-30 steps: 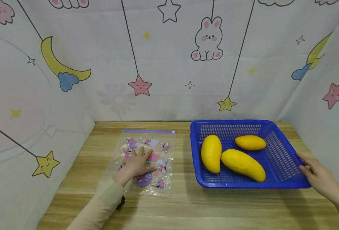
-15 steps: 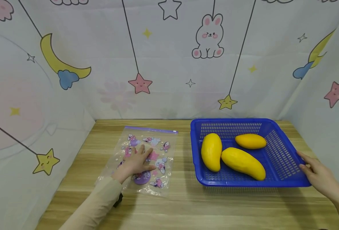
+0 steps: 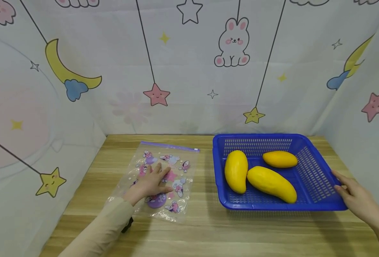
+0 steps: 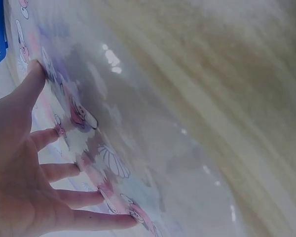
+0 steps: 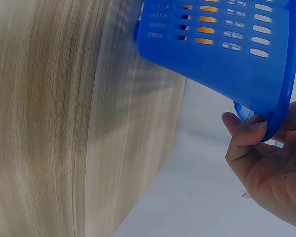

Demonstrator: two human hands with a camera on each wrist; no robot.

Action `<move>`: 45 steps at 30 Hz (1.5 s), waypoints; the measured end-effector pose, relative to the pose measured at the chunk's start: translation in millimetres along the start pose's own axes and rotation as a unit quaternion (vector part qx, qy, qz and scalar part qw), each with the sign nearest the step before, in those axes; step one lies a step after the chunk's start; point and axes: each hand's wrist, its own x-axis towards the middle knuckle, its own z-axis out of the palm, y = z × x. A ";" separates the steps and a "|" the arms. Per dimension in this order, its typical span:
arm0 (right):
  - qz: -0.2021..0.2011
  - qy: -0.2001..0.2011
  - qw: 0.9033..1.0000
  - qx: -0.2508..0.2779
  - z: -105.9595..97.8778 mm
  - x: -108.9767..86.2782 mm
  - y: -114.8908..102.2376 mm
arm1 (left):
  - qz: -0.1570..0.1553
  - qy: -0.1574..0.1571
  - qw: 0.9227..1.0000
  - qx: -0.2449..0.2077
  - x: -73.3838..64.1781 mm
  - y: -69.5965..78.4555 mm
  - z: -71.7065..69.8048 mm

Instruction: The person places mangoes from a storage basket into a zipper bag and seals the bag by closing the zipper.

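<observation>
A clear zip bag (image 3: 181, 164) with pink and purple rabbit prints and a purple slider strip lies flat on the left of the table. My left hand (image 3: 149, 184) rests on its middle, fingers spread; the left wrist view shows the fingertips (image 4: 96, 197) touching the film. On the right, a blue plastic basket (image 3: 285, 206) holds a curved yellow mango (image 3: 236, 171), a long one (image 3: 272, 184) and a smaller one (image 3: 280, 159). My right hand (image 3: 358, 196) grips the basket's right rim, and in the right wrist view its fingers (image 5: 246, 136) curl under that rim.
The wood-grain table (image 3: 205, 235) is bounded by a printed white curtain (image 3: 189, 71) at the back and both sides. A strip of table separates the bag from the basket. A small black object (image 3: 127, 225) shows beneath my left wrist.
The bag has turned slightly clockwise, its lower edge shifting left, as my left hand slid a little left with it. My right hand and the basket have stayed put.
</observation>
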 end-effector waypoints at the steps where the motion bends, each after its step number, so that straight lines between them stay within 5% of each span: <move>1: 0.001 -0.002 1.000 0.000 0.3 -0.2 0.0 | 0.002 -0.001 1.000 0.002 -0.1 -0.8 0.0; 15: -0.010 0.009 1.000 0.002 4.5 0.4 3.5 | 0.042 -0.014 0.999 0.001 -1.6 -9.0 -4.1; 45: 0.000 -0.003 1.000 -0.001 2.8 -0.2 -2.7 | 0.073 -0.034 0.997 0.023 -0.2 -18.5 -10.8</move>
